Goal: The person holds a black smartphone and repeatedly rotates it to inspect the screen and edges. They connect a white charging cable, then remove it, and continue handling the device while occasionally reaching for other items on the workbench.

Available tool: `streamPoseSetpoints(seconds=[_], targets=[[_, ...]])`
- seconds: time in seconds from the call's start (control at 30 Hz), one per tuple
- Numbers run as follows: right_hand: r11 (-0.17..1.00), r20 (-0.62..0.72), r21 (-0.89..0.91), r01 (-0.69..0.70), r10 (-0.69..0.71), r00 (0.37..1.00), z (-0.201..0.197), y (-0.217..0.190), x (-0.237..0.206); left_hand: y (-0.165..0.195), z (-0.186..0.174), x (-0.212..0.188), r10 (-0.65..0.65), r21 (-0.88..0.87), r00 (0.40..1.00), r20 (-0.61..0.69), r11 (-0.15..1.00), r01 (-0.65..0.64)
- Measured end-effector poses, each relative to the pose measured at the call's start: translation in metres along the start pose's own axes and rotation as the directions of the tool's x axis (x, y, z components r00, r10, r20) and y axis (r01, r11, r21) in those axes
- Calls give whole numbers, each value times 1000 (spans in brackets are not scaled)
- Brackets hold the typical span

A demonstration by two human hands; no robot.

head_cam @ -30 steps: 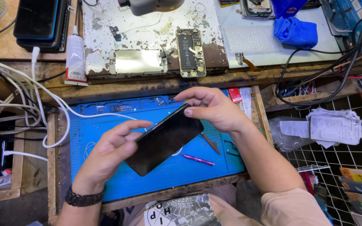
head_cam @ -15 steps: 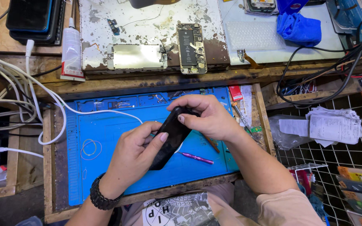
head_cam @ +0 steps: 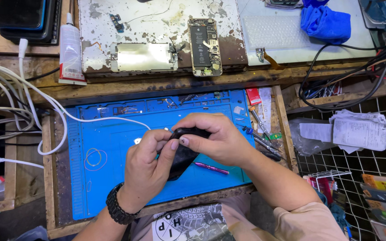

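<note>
Holding a black slab-shaped phone [head_cam: 182,156] over the middle of the blue silicone work mat [head_cam: 103,134], you work at its upper end with both hands. At the mat's left edge, white cables [head_cam: 32,107] loop across from the bench side, and a thin coloured rubber band [head_cam: 95,158] lies flat on the mat's left half. Your left hand [head_cam: 146,167], a dark beaded bracelet [head_cam: 119,207] at the wrist, cups the phone from below, fingers curled round its body and thumb pressed to its top edge. Your right hand [head_cam: 217,143] closes over the upper end from the right, thumb and forefinger pinching it; both grips are tight on the phone. A slim purple pen-like tool [head_cam: 211,168] lies on the mat just below your right hand, untouched, and metal tweezers and drivers [head_cam: 260,136] rest at the mat's right edge.

On the worn white board [head_cam: 157,27] beyond the mat's far edge sit a bare silver metal phone plate [head_cam: 144,56] and an opened phone body showing its battery [head_cam: 205,46]; a white glue tube [head_cam: 71,51] stands to their left.

The step appears to be handling or pressing the phone's top edge, by fingertip alone. Any next move would seem to call for steady support underneath and careful, even fingertip pressure.
</note>
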State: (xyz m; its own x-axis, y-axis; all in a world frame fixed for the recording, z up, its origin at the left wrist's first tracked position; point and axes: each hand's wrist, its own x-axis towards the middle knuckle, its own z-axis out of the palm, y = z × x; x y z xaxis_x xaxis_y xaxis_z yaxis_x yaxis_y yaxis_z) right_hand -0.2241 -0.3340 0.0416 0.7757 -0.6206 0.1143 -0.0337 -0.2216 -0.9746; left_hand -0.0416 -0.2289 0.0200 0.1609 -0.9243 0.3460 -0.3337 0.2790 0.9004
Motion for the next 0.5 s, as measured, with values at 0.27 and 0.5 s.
streamPoseSetpoints(seconds=[0.27, 0.5], targets=[[999, -17, 33, -32, 32, 999, -14, -3, -7, -16, 2, -16, -57, -65, 994, -89, 997, 51], [980, -100, -201, 15, -36, 994, -19, 2, -11, -26, 8, -16, -194, -247, 975, -105, 955, 164]])
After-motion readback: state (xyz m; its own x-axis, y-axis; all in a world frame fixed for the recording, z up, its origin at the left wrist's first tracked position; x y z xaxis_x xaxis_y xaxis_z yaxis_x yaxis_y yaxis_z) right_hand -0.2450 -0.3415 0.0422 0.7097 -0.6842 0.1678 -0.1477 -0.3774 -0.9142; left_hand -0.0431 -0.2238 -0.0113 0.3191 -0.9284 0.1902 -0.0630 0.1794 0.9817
